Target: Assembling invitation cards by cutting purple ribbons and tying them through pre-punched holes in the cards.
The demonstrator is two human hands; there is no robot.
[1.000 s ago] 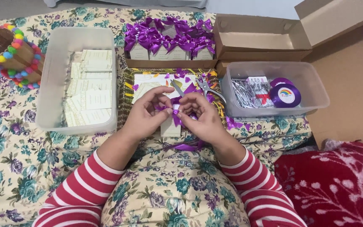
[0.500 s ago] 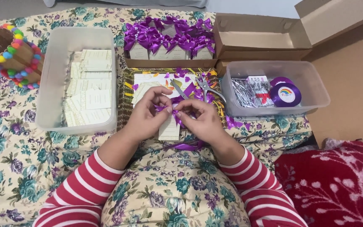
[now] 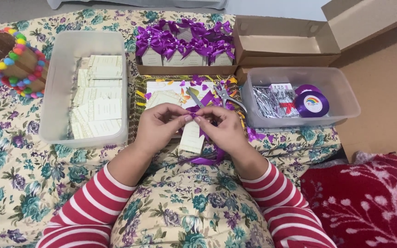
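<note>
Bow-tying step, by the look of it: left hand (image 3: 159, 126) and right hand (image 3: 224, 128) both pinch purple ribbon (image 3: 206, 138) over a small cream box (image 3: 192, 137) above the lap; next move likely needs an even pull to snug the knot.

Both forearms are brought in from the near edge and converge at the centre of the scene, clad in red-and-white striped sleeves pushed back from the wrists. The left hand (image 3: 159, 125) and the right hand (image 3: 224, 128) are held knuckles-up, close together, fingertips meeting. On each, thumb and forefinger are pinched closed in a fine grip.
</note>
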